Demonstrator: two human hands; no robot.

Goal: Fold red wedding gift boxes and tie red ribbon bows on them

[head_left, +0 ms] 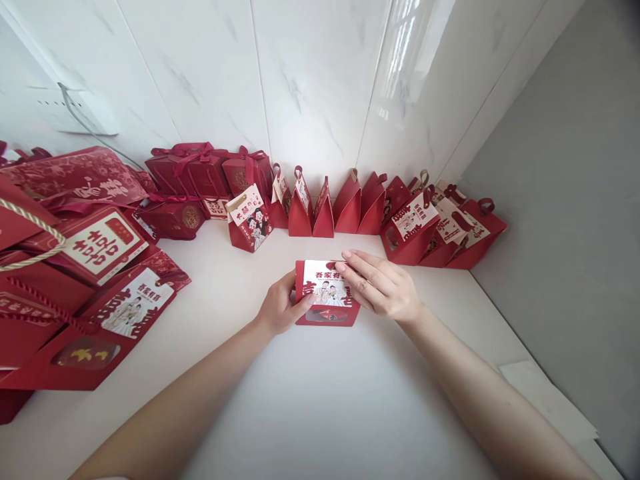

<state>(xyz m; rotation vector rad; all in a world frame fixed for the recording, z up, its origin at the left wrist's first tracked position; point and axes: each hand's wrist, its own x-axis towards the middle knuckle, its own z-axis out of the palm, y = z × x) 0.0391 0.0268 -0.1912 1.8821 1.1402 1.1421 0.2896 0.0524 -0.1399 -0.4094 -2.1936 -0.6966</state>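
Left hand (283,303) holds a red windowed wedding favor box (327,297) by its left side, thumb on the front face. Right hand (383,287) lies over the box's top right corner, fingers close together and bent; cannot tell whether it pinches anything.

Box position: mid-scene over the white tabletop (325,400), apart from a far row of peaked red boxes (347,207). Cannot tell if its base touches down.

Room: tabletop surface shows broadly on the near side, with a narrower strip on the far side. Far limit: marble-patterned tile wall (310,80). Right limit: diagonal table edge along a grey panel (565,200), thin white sheet (547,400) near it. Left limit: heaped red gift boxes (75,183).

Writing: held box's label reads "吾家有", remainder under right fingers; a drawn couple stands beneath. Matching box (133,307) at left shows "吾家有喜". Small box (251,220), far side: "大囍" legible, smaller print unreadable.
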